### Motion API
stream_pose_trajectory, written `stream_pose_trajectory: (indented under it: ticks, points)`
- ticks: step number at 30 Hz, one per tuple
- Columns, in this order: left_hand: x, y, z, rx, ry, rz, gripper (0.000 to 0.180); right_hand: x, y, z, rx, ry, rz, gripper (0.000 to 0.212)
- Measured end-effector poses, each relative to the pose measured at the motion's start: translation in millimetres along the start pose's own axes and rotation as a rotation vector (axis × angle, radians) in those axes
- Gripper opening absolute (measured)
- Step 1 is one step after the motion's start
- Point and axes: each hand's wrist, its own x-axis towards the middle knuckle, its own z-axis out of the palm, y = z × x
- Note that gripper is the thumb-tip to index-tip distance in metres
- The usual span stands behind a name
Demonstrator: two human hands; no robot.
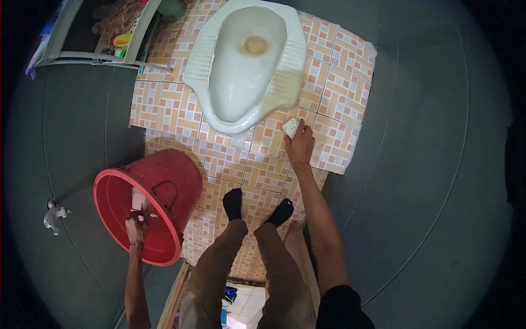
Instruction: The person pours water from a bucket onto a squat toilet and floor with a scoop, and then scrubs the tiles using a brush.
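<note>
My left hand (136, 226) is inside the mouth of a large red bucket (178, 170), closed around a pale pinkish-white object (139, 199) whose kind I cannot make out. The bucket leans over, its mouth turned toward me. On the raised tiled step, my right hand (300, 143) grips a small white block (290, 128) with faint markings, close to the tile surface. Just to the left of it is the front end of a white squat toilet (236, 125), with brownish residue or water around its drain hole (255, 45).
A silver wall tap (53, 215) juts from the dark grey wall left of the bucket. A grey shelf rack (93, 57) with bottles and a mesh scrubber stands at the upper left. My feet in black socks stand on patterned tiles (264, 170), with a doorway below.
</note>
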Motion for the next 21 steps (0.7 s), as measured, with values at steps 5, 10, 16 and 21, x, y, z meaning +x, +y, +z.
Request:
stream_pose_trajectory:
  ticks: [5,10,16,21]
  points:
    - [-12.2,-18.5,-30.2,0.001,-0.102,-0.171,0.024,-3.7,-7.4,-0.1,-0.162,-0.005,0.015,0.079]
    - [-34.8,-91.3,18.8,0.795,-0.321,-0.005,0.022,-9.6,-5.6,-10.1,0.174,0.009,0.157,0.082]
    - [-75.2,-142.6,120.4,1.074,0.132,0.529,0.028,-15.7,-6.1,-15.6,0.255,-0.064,0.386,0.074]
    - [-53.9,-131.1,142.7,-0.719,-0.281,-0.522,0.027,-31.5,13.1,9.2,0.443,0.135,0.238,0.06]
